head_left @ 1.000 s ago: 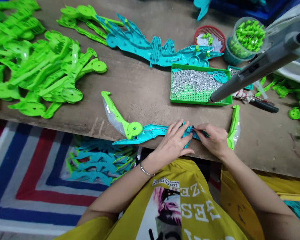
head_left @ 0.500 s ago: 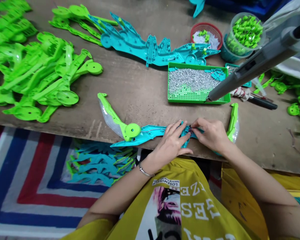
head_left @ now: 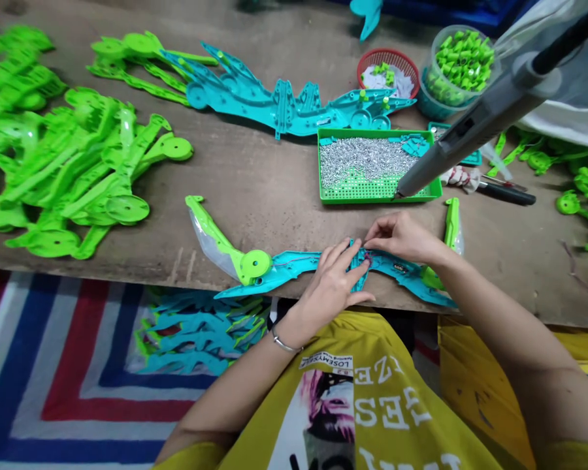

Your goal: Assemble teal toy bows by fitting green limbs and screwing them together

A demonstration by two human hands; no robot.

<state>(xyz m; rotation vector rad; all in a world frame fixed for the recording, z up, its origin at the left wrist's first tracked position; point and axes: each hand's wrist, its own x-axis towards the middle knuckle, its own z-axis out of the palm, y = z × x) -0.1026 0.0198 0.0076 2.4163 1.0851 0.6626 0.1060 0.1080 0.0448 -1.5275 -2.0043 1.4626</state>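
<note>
A long blue plastic bow-shaped part (head_left: 294,262) lies along the table's near edge, with a green limb (head_left: 214,236) at its left end and another green limb (head_left: 451,225) at its right. Thin wire runs inside the blue part. My left hand (head_left: 330,277) rests on its middle, fingers spread, pressing near the centre block. Just right of the centre, my right hand (head_left: 396,236) is pinched at the part's upper edge, by the wire. Whatever lies between its fingertips is too small to make out.
Green parts (head_left: 98,163) are heaped at the left. Behind the work lie a blue shell (head_left: 255,101), a green screw tray (head_left: 357,194), a red basket (head_left: 402,57) and a tub of green pieces (head_left: 463,62). A grey screwdriver (head_left: 465,130) hangs over the tray.
My right hand has lifted slightly up and left from the blue part, uncovering its right half. My left hand stays on the middle. The whole view has shifted a little.
</note>
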